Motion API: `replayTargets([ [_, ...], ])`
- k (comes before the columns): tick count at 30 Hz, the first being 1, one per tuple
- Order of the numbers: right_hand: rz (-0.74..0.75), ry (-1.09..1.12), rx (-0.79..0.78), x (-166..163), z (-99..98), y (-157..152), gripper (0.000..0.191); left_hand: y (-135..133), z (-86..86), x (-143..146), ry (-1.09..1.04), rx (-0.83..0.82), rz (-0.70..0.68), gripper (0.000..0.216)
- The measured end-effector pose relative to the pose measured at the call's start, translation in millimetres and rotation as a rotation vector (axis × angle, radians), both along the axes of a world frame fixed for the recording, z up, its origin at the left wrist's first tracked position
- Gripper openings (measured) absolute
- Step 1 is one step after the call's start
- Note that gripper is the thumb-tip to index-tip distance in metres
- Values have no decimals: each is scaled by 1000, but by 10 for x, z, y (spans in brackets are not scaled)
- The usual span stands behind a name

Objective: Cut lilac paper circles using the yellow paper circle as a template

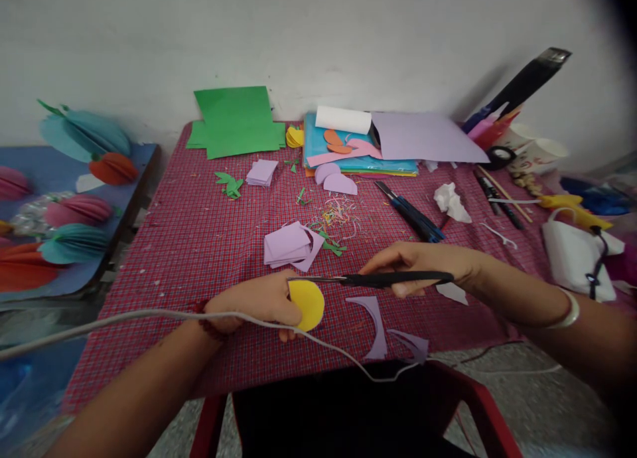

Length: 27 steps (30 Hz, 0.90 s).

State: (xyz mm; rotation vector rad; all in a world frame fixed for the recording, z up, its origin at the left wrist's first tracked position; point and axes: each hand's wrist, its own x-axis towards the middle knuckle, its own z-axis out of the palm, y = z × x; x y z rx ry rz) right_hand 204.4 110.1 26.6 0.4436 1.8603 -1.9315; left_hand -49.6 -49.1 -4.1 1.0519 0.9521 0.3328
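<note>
My left hand [253, 303] is closed on a round yellow paper piece [307, 304], held just above the near part of the red checked table [199, 245]. My right hand [423, 267] grips black scissors [383, 279] whose blades point left and meet the yellow piece's upper edge. Curved lilac paper offcuts [374, 322] lie on the cloth below the scissors. A small stack of lilac paper pieces [289, 245] lies just beyond my hands.
Green sheets [237, 121], coloured paper stacks [358, 154], pens [413, 214], crumpled tissue [450, 202], cups [537, 156] and a white bag [572, 255] lie farther back and right. Paper fan shapes [74, 212] cover a blue board at left. A white cord [149, 315] crosses my left arm.
</note>
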Motion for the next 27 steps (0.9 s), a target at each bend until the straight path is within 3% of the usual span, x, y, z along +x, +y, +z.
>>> replayTargets([
  [11, 16, 4, 13, -3, -29, 5, 63, 8, 2, 4, 32, -18, 16, 16],
  [15, -87, 84, 89, -9, -60, 20, 61, -3, 31, 20, 44, 28, 26, 12],
  [18, -187, 170, 410, -8, -101, -35, 52, -2, 65, 34, 86, 90, 199, 12],
  [23, -108, 192, 1128, 34, -269, -224, 49, 61, 1, -11, 23, 314, 748, 10],
  [27, -93, 271, 1342, 63, -238, -341, 40, 112, -92, -62, -147, 331, 1015, 12],
])
